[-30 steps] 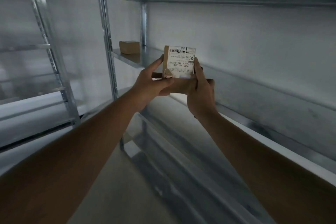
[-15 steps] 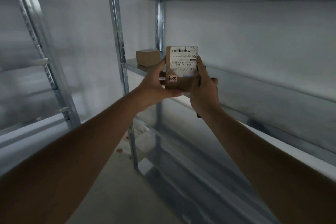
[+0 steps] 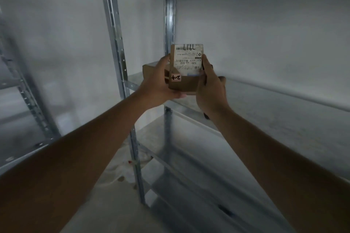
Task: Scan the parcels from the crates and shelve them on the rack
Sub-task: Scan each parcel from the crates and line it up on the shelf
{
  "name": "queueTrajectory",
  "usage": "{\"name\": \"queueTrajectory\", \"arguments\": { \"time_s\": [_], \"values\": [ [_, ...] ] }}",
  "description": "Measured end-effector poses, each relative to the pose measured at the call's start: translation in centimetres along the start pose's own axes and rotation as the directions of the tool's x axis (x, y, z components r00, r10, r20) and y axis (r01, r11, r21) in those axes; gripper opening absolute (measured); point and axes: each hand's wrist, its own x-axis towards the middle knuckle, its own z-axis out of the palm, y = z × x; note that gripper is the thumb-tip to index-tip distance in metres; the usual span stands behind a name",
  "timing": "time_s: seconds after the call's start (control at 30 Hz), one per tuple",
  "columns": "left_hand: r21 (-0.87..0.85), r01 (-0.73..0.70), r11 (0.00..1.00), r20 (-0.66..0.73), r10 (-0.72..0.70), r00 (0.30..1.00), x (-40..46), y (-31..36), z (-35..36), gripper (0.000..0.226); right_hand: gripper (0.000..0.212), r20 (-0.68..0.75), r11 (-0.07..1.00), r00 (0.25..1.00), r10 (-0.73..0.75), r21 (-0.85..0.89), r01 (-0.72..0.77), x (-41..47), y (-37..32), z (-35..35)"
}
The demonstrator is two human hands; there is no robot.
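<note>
**Parcel held before the rack shelf**

Both hands are gripping a small cardboard parcel [image 3: 186, 73] in the air in front of the metal rack [image 3: 113, 30], its white shipping label facing the camera. The left hand [image 3: 158, 83] is clasping its left side and bottom; the right hand [image 3: 210, 89] is curling round its right edge. A second brown box [image 3: 149, 71] is sitting on the middle shelf [image 3: 274, 111] behind, partly hidden.

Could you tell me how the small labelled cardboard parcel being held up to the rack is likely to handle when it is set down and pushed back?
The parcel looks stiff: its edges stay straight between the left hand and right hand. It is probably light, since fingertips alone hold it up. Stood on its narrow edge it might tip; its flat faces should slide on the smooth metal shelf.
</note>
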Motion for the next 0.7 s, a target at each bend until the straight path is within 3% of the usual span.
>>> {"name": "queueTrajectory", "arguments": {
  "time_s": [0.27, 0.5, 0.7],
  "values": [
    [0.3, 0.022, 0.954, 0.021, -0.03, 0.999, 9.5, -4.8, -2.7, 0.108, 0.061, 0.008, 0.997, 0.999, 0.048, -0.063, -0.047, 9.1, 1.2, 4.9],
    [0.327, -0.05, 0.944, 0.13, 0.007, 0.991, 14.9, -8.4, -4.4, 0.108, 0.059, -0.039, 0.98, 0.985, 0.167, -0.099, -0.17, 13.1, 1.1, 7.8],
    [0.356, -0.207, 0.911, 0.282, 0.107, 0.953, 18.8, -10.6, -6.6, 0.101, 0.056, -0.122, 0.946, 0.959, 0.257, -0.17, -0.276, 15.1, 1.0, 10.6]
  ]
}}
